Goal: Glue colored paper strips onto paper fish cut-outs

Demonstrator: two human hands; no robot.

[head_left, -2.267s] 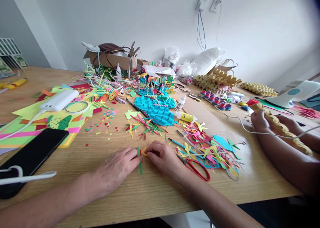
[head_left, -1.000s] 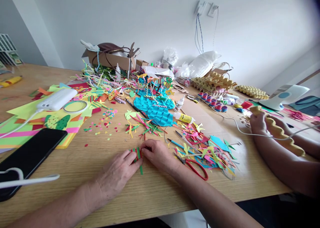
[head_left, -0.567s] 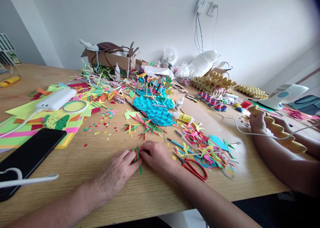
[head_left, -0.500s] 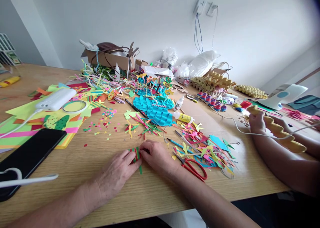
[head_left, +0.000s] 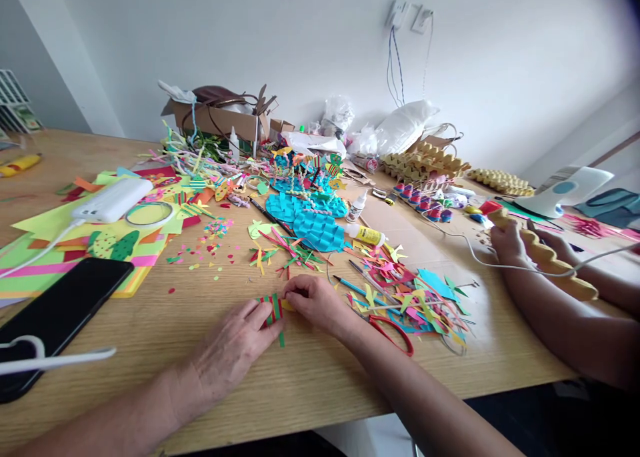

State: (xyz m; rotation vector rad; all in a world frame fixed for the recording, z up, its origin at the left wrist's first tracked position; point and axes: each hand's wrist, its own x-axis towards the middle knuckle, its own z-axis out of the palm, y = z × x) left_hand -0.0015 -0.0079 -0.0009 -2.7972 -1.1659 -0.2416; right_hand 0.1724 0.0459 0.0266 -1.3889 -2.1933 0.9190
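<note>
A small paper piece with red and green stripes (head_left: pixel 271 311) lies on the table, a loose green end hanging below it. My left hand (head_left: pixel 239 331) pinches its left side between thumb and fingers. Just to the right, my right hand (head_left: pixel 314 302) is closed in a pinch beside a yellow tip (head_left: pixel 288 305) of the piece. Whatever its fingertips hold is hidden. Red-handled scissors (head_left: pixel 393 331) rest beyond my right wrist, partly covered by it. A blue pencil (head_left: pixel 357 289) lies nearby.
Paper scraps (head_left: pixel 425 297) are heaped at right, near a glue bottle (head_left: pixel 367 235) and blue paper pieces (head_left: pixel 317 229). A phone (head_left: pixel 65 317) and power bank (head_left: pixel 113 200) are at left. Another person's hand (head_left: pixel 509 240) holds an egg carton strip (head_left: pixel 555 260); a white cable crosses there.
My right hand has drawn slightly right and up from the striped paper, uncovering its yellow tip. My left hand stays in place. The other person's egg carton strip has shifted a little left.
</note>
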